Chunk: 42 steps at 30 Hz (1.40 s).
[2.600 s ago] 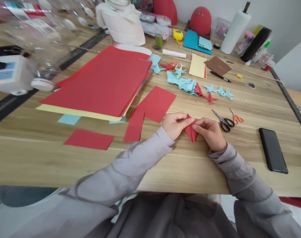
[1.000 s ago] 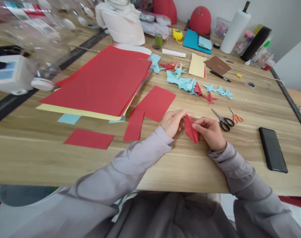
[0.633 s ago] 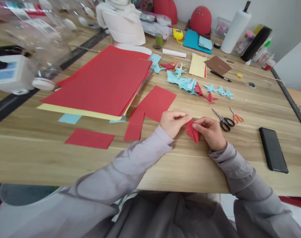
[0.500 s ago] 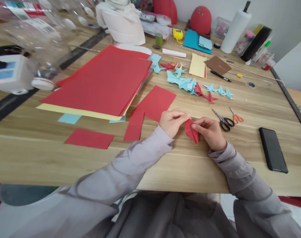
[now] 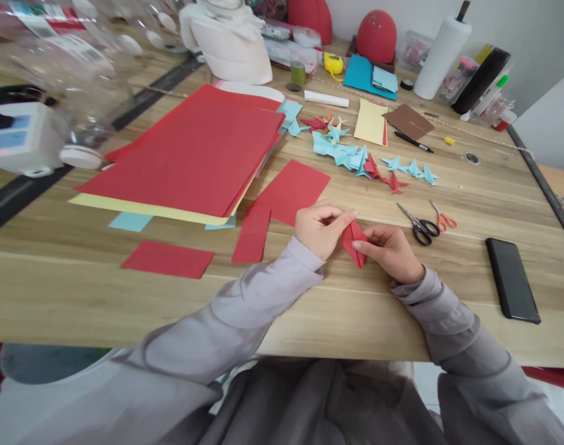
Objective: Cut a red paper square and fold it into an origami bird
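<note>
A small piece of red folded paper (image 5: pixel 356 252), diamond-shaped with a crease down its middle, is held between both hands above the table. My left hand (image 5: pixel 321 227) pinches its upper tip between thumb and fingers. On the paper's right edge, my right hand (image 5: pixel 389 248) is closed, thumb lying over the front face and fingers behind. Part of the paper is hidden by the fingers. Flat red paper pieces (image 5: pixel 300 191) lie just beyond my left hand. Folded paper cranes (image 5: pixel 349 156), blue and red, are grouped farther back.
Black-handled scissors (image 5: pixel 421 228) and small orange scissors (image 5: pixel 443 217) lie right of my right hand, with a phone (image 5: pixel 512 281) beyond. A stack of large red sheets (image 5: pixel 184 161) covers the left middle. Plastic bottles (image 5: pixel 82 93) and a white device (image 5: pixel 25 139) stand at far left.
The red folded paper has turned slightly and shifted a little left. My right thumb has slid left, farther over its face. My left hand keeps its pinch, moving only slightly.
</note>
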Tool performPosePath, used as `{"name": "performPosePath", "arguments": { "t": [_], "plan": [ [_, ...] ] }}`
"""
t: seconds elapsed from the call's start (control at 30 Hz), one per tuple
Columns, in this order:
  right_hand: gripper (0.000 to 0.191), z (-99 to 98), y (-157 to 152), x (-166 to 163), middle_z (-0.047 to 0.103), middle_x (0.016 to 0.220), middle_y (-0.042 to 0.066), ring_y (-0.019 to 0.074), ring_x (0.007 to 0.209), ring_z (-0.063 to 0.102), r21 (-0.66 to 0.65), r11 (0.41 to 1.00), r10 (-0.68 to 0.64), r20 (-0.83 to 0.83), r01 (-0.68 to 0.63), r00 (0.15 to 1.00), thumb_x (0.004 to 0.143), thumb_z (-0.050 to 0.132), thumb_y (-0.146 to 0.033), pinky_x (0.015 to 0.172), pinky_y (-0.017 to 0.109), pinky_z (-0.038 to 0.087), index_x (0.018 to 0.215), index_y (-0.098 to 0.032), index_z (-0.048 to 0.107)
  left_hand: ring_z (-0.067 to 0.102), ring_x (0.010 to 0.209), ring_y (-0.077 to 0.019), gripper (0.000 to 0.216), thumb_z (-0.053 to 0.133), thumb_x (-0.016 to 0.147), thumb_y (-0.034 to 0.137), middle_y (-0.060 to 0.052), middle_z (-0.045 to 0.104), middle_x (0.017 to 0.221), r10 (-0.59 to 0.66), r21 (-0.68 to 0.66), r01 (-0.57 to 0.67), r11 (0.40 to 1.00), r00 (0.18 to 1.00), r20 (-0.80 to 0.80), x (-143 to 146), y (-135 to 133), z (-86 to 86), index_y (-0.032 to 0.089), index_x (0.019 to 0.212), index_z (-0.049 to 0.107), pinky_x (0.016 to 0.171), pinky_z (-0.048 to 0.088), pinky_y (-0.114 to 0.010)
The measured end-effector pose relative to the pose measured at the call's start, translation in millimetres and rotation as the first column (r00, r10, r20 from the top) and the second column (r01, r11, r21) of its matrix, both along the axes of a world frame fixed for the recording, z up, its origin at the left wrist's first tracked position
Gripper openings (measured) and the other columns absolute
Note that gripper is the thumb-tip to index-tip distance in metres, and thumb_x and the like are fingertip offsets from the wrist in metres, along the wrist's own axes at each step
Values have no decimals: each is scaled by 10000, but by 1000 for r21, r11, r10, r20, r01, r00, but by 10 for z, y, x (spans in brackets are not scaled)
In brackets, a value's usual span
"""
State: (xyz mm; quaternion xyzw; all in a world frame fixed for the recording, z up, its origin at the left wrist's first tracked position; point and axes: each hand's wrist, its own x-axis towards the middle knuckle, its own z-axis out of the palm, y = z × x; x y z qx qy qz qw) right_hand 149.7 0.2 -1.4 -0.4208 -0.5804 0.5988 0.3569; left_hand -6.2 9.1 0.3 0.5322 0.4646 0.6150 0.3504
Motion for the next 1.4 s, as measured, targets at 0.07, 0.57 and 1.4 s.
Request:
{"name": "performPosePath", "arguments": {
  "t": [0.07, 0.57, 1.4],
  "plan": [
    [272, -10, 5, 3, 623, 560, -18, 92, 494, 508, -5, 1000, -15, -16, 15, 1000, 649, 786, -415, 478, 236, 407, 670, -171, 667, 540, 553, -107, 233, 770, 638, 345, -7, 616, 570, -65, -39, 66, 997, 997, 41, 0, 4, -1, 158, 543, 669, 553, 439, -252],
    [391, -39, 37, 8, 605, 635, -37, 107, 586, 521, -25, 999, -48, -40, 47, 998, 477, 882, -340, 575, 259, 431, 717, -180, 618, 545, 544, -107, 200, 805, 592, 318, -12, 645, 592, -161, -35, 165, 986, 982, 95, -15, 33, -1, 158, 558, 689, 518, 437, -245],
    [184, 24, 40, -4, 694, 689, 0, 122, 603, 578, 56, 942, -323, -123, 331, 938, 616, 812, -342, 605, 275, 472, 684, -200, 716, 670, 519, -176, 327, 827, 584, 353, -74, 711, 640, -360, -481, 568, 668, 812, 459, 22, -48, 45, 94, 742, 704, 450, 558, -258]
  ]
}}
